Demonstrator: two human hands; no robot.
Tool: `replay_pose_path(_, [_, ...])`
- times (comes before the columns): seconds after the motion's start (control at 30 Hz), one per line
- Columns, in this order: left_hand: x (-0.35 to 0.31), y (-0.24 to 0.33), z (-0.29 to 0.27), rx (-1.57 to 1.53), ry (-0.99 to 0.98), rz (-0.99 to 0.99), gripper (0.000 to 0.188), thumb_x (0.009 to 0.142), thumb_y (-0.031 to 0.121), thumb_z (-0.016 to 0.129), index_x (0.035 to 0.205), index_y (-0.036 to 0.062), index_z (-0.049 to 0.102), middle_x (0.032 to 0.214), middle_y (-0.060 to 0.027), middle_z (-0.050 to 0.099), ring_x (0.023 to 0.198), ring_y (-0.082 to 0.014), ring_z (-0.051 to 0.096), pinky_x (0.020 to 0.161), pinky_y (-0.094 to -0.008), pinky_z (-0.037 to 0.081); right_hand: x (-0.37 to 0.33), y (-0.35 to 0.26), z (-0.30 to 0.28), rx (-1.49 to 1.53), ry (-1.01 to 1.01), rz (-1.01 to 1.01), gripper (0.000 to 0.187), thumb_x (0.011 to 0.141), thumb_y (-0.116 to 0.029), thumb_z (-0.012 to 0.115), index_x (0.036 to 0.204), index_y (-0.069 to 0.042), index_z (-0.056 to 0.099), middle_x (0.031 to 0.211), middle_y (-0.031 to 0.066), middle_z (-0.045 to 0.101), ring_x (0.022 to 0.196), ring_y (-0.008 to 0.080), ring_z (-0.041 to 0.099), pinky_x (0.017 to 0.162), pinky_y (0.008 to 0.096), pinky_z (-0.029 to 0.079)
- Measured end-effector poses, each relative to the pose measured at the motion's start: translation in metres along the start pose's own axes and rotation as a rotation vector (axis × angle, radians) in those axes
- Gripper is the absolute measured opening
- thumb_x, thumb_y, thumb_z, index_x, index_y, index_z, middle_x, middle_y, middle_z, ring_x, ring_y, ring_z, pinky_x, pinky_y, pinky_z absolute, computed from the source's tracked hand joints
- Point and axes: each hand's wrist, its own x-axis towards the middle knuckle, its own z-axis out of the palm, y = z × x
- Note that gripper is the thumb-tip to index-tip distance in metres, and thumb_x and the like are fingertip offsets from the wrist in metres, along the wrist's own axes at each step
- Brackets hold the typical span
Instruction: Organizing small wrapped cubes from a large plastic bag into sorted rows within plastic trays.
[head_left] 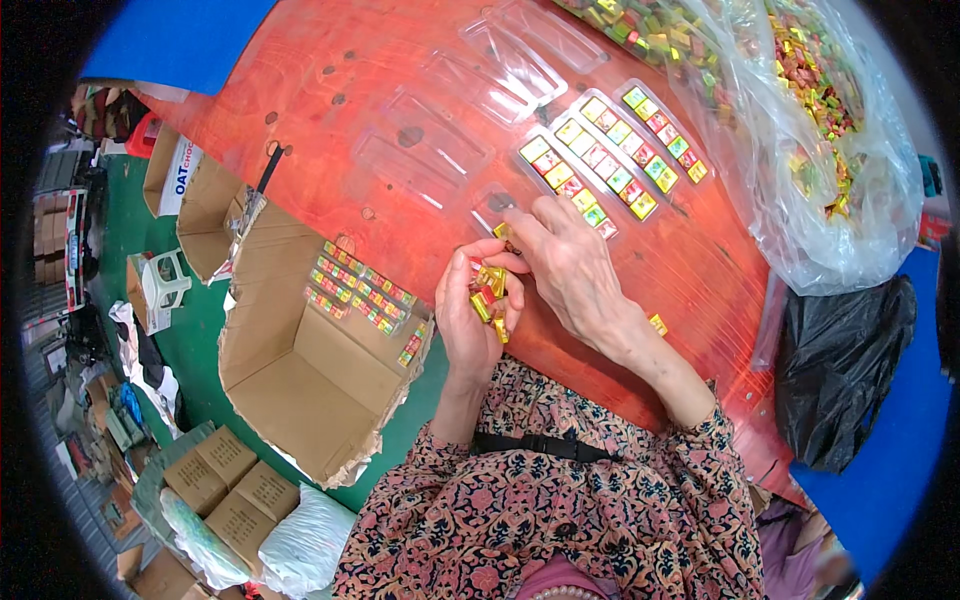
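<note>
My left hand (468,318) is cupped around several small candies (490,292) in yellow and red foil wrappers. Just beside it, my right hand (575,262) reaches over the table, its thumb and fingertips pinched on a yellow-wrapped candy (502,231); the fingers partly hide it. Under these fingertips lies one end of a clear plastic tray (494,200). Beyond my right hand, several filled trays (600,158) hold rows of colourful wrapped candies. Bare clear trays (425,150) lie farther left and back. One loose yellow candy (658,324) rests by my right forearm.
A large clear bag (800,200) of candies bulges at the right, above a black plastic bag (845,360). Left of the red table (300,110) stands an open cardboard box (310,390) with filled candy strips on its far side. Closed cartons (240,490) sit on the green floor.
</note>
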Motion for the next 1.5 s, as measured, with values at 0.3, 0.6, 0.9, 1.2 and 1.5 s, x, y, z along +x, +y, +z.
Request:
replay_pose_path(0.3, [0.000, 0.002, 0.004, 0.050, 0.000, -0.023, 0.044, 0.100, 0.033, 0.023, 0.105, -0.0008, 0.051, 0.067, -0.0121, 0.057, 0.043, -0.0107, 0.044, 0.036, -0.0189, 0.031, -0.009, 0.002, 0.003, 0.059, -0.028, -0.016, 0.009, 0.077, -0.007, 0.061, 0.085, -0.002, 0.059, 0.073, 0.0108, 0.046, 0.072, 0.0280, 0.050, 0.061, 0.0373, 0.042])
replay_pose_path(0.6, [-0.001, 0.001, 0.005, 0.062, 0.032, -0.007, 0.045, 0.100, 0.034, 0.023, 0.105, -0.0002, 0.051, 0.061, -0.0109, 0.055, 0.041, -0.0101, 0.042, 0.037, -0.0195, 0.031, -0.012, 0.004, 0.008, 0.049, -0.033, -0.010, 0.014, 0.079, -0.007, 0.061, 0.091, 0.000, 0.059, 0.073, 0.0115, 0.048, 0.072, 0.0281, 0.051, 0.061, 0.0378, 0.043])
replay_pose_path(0.9, [0.000, 0.000, 0.004, 0.062, 0.052, 0.010, 0.042, 0.099, 0.030, 0.025, 0.106, -0.0019, 0.050, 0.073, -0.0094, 0.057, 0.046, -0.0101, 0.047, 0.036, -0.0189, 0.031, -0.011, -0.001, 0.008, 0.093, -0.008, -0.008, 0.016, 0.080, -0.009, 0.061, 0.094, -0.001, 0.059, 0.074, 0.0116, 0.050, 0.071, 0.0281, 0.052, 0.062, 0.0382, 0.043])
replay_pose_path(1.2, [0.001, -0.001, 0.003, 0.056, 0.035, 0.010, 0.041, 0.099, 0.029, 0.025, 0.105, -0.0019, 0.051, 0.075, -0.0076, 0.057, 0.047, -0.0087, 0.047, 0.038, -0.0184, 0.031, -0.011, -0.006, 0.004, 0.104, -0.048, 0.010, 0.019, 0.080, -0.010, 0.060, 0.098, -0.004, 0.062, 0.073, 0.0095, 0.048, 0.071, 0.0257, 0.050, 0.062, 0.0360, 0.042])
replay_pose_path(1.5, [-0.001, 0.002, -0.002, 0.000, 0.012, -0.043, 0.048, 0.100, 0.037, 0.021, 0.112, 0.0004, 0.050, 0.065, -0.0077, 0.054, 0.044, -0.0083, 0.043, 0.036, -0.0182, 0.031, -0.012, -0.008, 0.001, 0.128, -0.013, -0.012, 0.020, 0.081, -0.011, 0.060, 0.098, -0.002, 0.062, 0.074, 0.0107, 0.049, 0.072, 0.0270, 0.051, 0.062, 0.0365, 0.042])
